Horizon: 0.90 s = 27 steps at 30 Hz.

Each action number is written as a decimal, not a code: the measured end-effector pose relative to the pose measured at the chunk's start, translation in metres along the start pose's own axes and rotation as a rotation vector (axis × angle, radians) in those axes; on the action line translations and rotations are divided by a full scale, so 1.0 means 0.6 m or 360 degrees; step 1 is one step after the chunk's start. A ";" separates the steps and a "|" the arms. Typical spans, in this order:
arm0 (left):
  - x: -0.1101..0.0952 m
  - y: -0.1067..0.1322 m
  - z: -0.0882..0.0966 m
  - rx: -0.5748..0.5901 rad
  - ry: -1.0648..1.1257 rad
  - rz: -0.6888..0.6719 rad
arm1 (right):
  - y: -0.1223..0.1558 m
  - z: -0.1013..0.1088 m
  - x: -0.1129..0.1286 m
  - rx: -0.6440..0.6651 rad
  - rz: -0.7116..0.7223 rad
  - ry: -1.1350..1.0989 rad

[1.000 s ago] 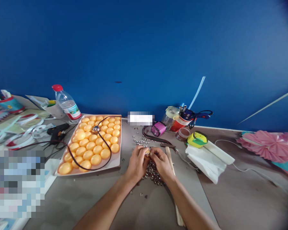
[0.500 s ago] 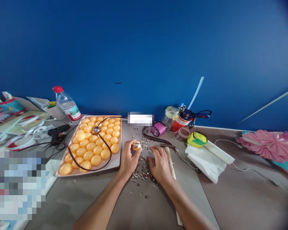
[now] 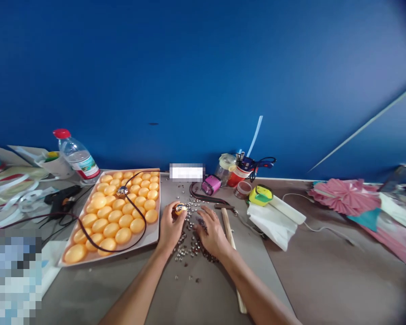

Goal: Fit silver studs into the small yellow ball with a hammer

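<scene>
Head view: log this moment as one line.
left hand: holding ball | right hand: open, at shiny bits | tray: left of hands, bearing balls

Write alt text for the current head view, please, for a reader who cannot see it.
A person's left hand holds an orange ball with a shiny patch, while the right hand is spread over small shiny pieces scattered on a grey table. To the left, a tray of orange balls lies under a dark cord.

The grey-brown tabletop [image 3: 203, 300] carries shiny bits [image 3: 186, 250] scattered mid-surface, a shallow box [image 3: 154, 232] of orange balls [image 3: 113, 216] on their left, a wooden stick [image 3: 228, 228] on their right and, farther back, a red-capped bottle [image 3: 84, 164].
</scene>
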State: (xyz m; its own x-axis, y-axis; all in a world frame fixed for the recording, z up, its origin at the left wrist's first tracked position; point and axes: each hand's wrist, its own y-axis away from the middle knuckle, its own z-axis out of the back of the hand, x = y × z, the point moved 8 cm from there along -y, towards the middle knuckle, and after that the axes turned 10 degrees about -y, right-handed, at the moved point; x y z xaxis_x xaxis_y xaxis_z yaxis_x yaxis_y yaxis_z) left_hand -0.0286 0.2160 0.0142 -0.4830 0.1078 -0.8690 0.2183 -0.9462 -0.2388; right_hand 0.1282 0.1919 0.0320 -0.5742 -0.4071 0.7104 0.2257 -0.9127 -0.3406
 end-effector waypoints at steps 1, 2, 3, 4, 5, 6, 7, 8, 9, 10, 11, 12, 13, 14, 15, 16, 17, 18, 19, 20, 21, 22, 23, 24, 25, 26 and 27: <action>0.001 -0.001 0.000 0.0000 0.0010 0.0010 | -0.001 0.007 -0.006 -0.0059 -0.0054 0.0066; 0.002 -0.002 -0.001 0.0006 0.0015 0.0018 | -0.001 0.012 -0.011 -0.0100 -0.0106 0.0130; 0.003 -0.002 -0.002 0.0010 0.0018 0.0021 | -0.002 0.015 -0.013 -0.0122 -0.0146 0.0181; 0.003 -0.003 -0.002 0.0012 0.0022 0.0021 | -0.003 0.016 -0.013 -0.0125 -0.0169 0.0211; 0.002 -0.004 -0.002 0.0009 0.0023 0.0018 | -0.005 0.016 -0.009 -0.0108 -0.0175 0.0217; 0.001 -0.004 -0.001 0.0003 0.0025 0.0014 | -0.007 0.014 -0.004 -0.0078 -0.0168 0.0204; 0.001 -0.005 0.000 0.0001 0.0029 0.0009 | -0.009 0.013 0.003 -0.0041 -0.0156 0.0185; 0.001 -0.005 0.000 0.0001 0.0028 0.0010 | -0.011 0.013 0.010 -0.0009 -0.0145 0.0174; 0.001 -0.006 0.000 0.0006 0.0022 0.0013 | -0.013 0.017 0.016 0.0012 -0.0137 0.0179; 0.003 -0.006 -0.001 0.0012 0.0010 0.0020 | -0.015 0.023 0.020 0.0027 -0.0133 0.0202; 0.005 -0.006 -0.001 0.0016 -0.0010 0.0028 | -0.015 0.032 0.022 0.0039 -0.0137 0.0238; 0.007 -0.007 -0.002 0.0020 -0.0029 0.0038 | -0.014 0.043 0.021 0.0048 -0.0151 0.0285; 0.008 -0.007 -0.003 0.0021 -0.0038 0.0042 | -0.011 0.056 0.017 0.0065 -0.0173 0.0333; 0.009 -0.007 -0.004 0.0019 -0.0035 0.0040 | -0.007 0.070 0.009 0.0098 -0.0210 0.0373; 0.008 -0.006 -0.005 0.0016 -0.0020 0.0032 | -0.001 0.085 -0.001 0.0117 -0.0252 0.0424; 0.007 -0.006 -0.006 0.0011 0.0002 0.0023 | 0.006 0.101 -0.012 0.0126 -0.0290 0.0484; 0.005 -0.005 -0.006 0.0008 0.0026 0.0015 | 0.015 0.117 -0.024 0.0116 -0.0342 0.0550; 0.002 -0.004 -0.006 0.0006 0.0046 0.0008 | 0.025 0.128 -0.039 0.0140 -0.0415 0.0614; 0.000 -0.003 -0.006 0.0006 0.0062 0.0004 | 0.036 0.138 -0.054 0.0148 -0.0500 0.0683; -0.002 -0.003 -0.006 0.0008 0.0073 0.0004 | 0.048 0.142 -0.067 0.0184 -0.0561 0.0727; -0.003 -0.002 -0.007 0.0012 0.0081 0.0004 | 0.059 0.141 -0.078 0.0219 -0.0612 0.0748; -0.003 -0.001 -0.007 0.0015 0.0086 0.0002 | 0.069 0.137 -0.087 0.0254 -0.0652 0.0758; -0.003 -0.001 -0.007 0.0019 0.0089 -0.0003 | 0.078 0.130 -0.093 0.0284 -0.0671 0.0755; -0.003 -0.001 -0.008 0.0024 0.0090 -0.0007 | 0.084 0.122 -0.096 0.0296 -0.0677 0.0747; -0.002 0.000 -0.009 0.0033 0.0089 -0.0013 | 0.088 0.115 -0.097 0.0296 -0.0675 0.0734; -0.002 0.000 -0.010 0.0041 0.0086 -0.0018 | 0.090 0.109 -0.098 0.0285 -0.0672 0.0718; -0.002 -0.001 -0.011 0.0046 0.0082 -0.0024 | 0.090 0.106 -0.099 0.0270 -0.0677 0.0699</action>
State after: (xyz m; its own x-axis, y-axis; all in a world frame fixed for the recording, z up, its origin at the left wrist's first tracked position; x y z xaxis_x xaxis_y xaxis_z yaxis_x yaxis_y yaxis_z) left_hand -0.0228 0.2182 0.0123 -0.4415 0.1368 -0.8868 0.1866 -0.9527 -0.2399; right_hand 0.2245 0.1647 0.0109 -0.9025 0.0122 0.4306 0.0074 -0.9990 0.0437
